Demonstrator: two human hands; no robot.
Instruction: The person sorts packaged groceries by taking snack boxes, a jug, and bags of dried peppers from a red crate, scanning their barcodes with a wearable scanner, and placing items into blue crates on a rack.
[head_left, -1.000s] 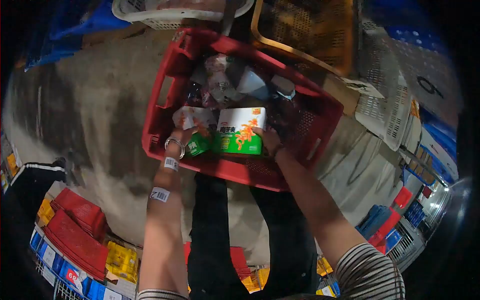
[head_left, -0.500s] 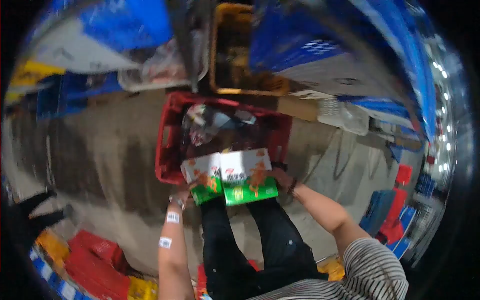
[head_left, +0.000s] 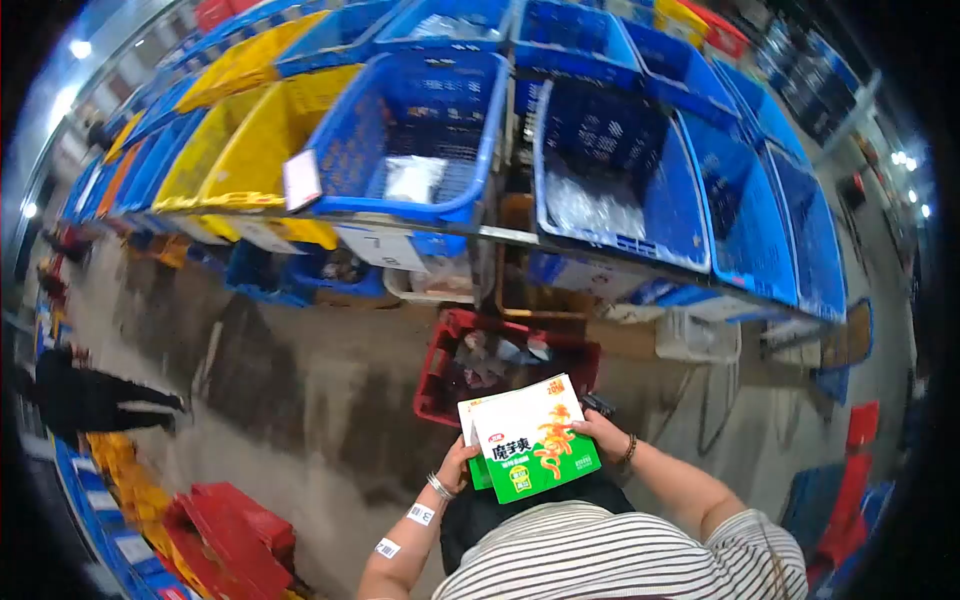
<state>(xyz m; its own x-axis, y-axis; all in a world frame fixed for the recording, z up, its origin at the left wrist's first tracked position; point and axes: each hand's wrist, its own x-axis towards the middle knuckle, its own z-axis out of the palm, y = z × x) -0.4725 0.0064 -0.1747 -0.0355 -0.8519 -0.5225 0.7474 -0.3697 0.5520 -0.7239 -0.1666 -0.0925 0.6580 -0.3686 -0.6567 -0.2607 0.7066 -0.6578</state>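
In front of my body is a white and green snack box with orange pictures and black lettering. The edge of a second, similar box shows behind its left side. My left hand is closed on the left edge, my right hand on the right edge. A small dark object sits by my right hand; I cannot make out its kind. Just beyond the boxes, a red crate on the floor has several wrapped items in it.
Ahead, a rack carries blue crates and yellow crates. More bins, among them a white one, stand below. A person in dark clothes is at the left. Red crates lie behind me on the left.
The two boxes were side by side low over the red crate's near edge; now they are raised towards my body and overlap. My view has tilted up to the rack.
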